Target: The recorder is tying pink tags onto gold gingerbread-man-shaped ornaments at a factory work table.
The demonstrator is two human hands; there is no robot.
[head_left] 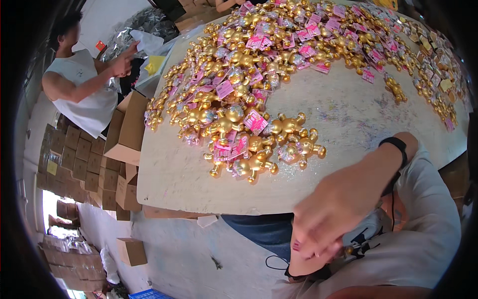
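Note:
My right hand (326, 212), with a black band on its wrist, is in front of my body just past the table's near edge. Its fingers are bent and closed, but blur hides what they hold, if anything. Directly beneath it, bare skin of my left hand (307, 261) shows; its fingers are mostly hidden. A small gold thing (349, 251) appears beside the hands, too little seen to name. The nearest items on the table are shiny gold bear-shaped figures (256, 163) with glittery parts and pink cards (256, 122).
Piled gold figures cover the table's (199, 192) far and left parts; one figure (396, 88) lies apart. More small items (438, 60) fill the right side. At left, a person (82, 79) in a white top stands behind an open carton (127, 127). Stacked cartons (74, 154) line the wall.

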